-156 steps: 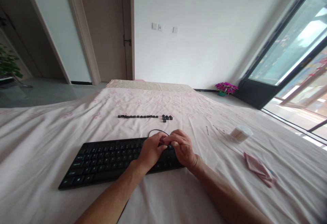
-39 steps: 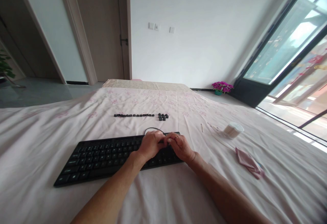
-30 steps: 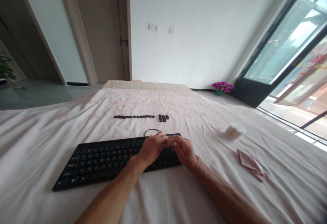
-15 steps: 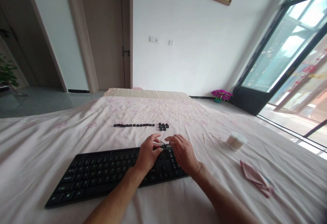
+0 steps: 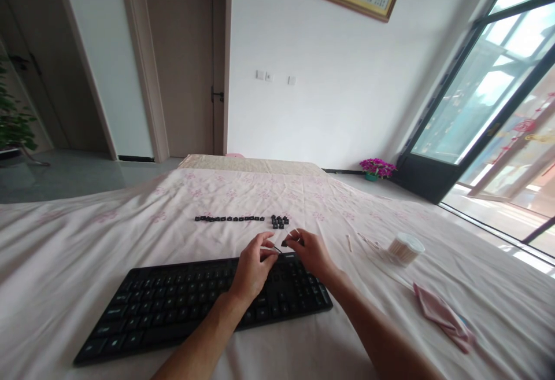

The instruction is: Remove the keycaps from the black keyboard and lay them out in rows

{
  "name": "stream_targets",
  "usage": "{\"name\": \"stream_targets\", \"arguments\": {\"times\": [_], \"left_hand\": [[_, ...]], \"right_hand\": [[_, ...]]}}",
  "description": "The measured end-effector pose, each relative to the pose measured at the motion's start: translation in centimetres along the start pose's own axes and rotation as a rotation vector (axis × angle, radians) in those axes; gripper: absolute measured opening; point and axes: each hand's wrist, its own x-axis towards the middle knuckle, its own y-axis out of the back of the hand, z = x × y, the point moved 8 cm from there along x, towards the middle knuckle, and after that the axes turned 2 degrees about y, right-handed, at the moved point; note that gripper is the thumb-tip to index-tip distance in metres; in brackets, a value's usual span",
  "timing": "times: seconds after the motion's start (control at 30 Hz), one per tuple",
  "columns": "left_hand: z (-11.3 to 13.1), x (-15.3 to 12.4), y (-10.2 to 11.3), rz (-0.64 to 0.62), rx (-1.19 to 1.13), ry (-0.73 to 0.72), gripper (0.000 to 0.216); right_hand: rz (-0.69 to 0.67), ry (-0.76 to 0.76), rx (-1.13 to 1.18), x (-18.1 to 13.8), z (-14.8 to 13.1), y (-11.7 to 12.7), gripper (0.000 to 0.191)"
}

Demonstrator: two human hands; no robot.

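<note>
A black keyboard [image 5: 173, 322] lies slightly slanted on the pale floral cloth. My left hand [image 5: 254, 267] is over its upper right part, thumb and fingers drawn together; a short dark thin strand shows at the fingertips, and whether they grip it I cannot tell. My right hand [image 5: 310, 253] is just beyond the keyboard's top edge, pinching a small black keycap [image 5: 284, 243]. A thin white stick, like a cotton swab [image 5: 291, 233], sticks out from the same fingers. Beyond the hands, loose keycaps stand in a row [image 5: 229, 218] and in a small cluster [image 5: 279, 222].
On the right, a cotton swab [image 5: 349, 243] and several more swabs [image 5: 368, 241] lie near a clear round tub of swabs [image 5: 406, 248]. A folded pink cloth [image 5: 442, 316] lies nearer me. The cloth-covered surface [image 5: 303, 345] stretches toward a white wall.
My right hand has lifted off the keyboard's right keys and moved slightly up, and a black keycap now shows at its fingertips. My left hand has stayed nearly in place. The view has tilted slightly upward.
</note>
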Motion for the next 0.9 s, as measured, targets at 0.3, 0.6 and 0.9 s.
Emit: {"name": "stream_targets", "arguments": {"times": [0.3, 0.6, 0.9], "left_hand": [[-0.1, 0.1, -0.1, -0.009, 0.127, -0.028, 0.037], [-0.4, 0.2, 0.0, -0.015, 0.131, -0.013, 0.034], [0.7, -0.1, 0.3, -0.030, 0.038, 0.036, 0.028]], "right_hand": [[0.018, -0.214, -0.208, 6.4, 7.1, -0.2, 0.015], [-0.010, -0.214, -0.177, 6.7, 8.5, -1.9, 0.016], [0.029, -0.140, -0.022, 5.0, 4.5, 0.7, 0.039]]}}
